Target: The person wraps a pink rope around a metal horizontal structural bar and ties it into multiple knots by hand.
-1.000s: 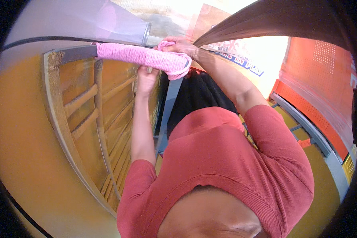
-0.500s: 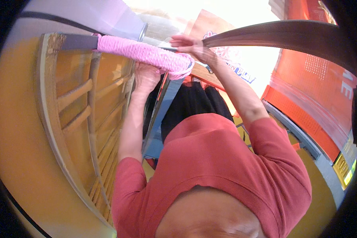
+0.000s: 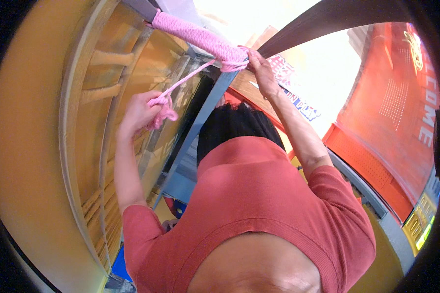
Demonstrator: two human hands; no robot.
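Tight coils of pink rope (image 3: 195,36) wrap a dark grey bar that runs from the upper left toward the middle. My left hand (image 3: 143,113) is closed on the bundled loose end of that rope, left of the bar and lower down. A straight, taut stretch of rope (image 3: 189,76) leads from this hand up to the last coils. My right hand (image 3: 262,71) rests against the right end of the wrapping, thumb and fingers around the coils there. Its fingertips are partly hidden behind the bar's end.
A broad dark beam (image 3: 337,22) slants away to the upper right. Beneath the wrapped bar stands a blue-grey post (image 3: 200,117). A wooden lattice frame (image 3: 78,97) is on the left, an orange-red panel (image 3: 396,97) on the right. A yellow sign (image 3: 419,222) sits at the right edge.
My left hand has come out from under the bar and down to the left, drawing the rope straight. My right hand has moved from above the bar onto the wrapping's end. The view has shifted.
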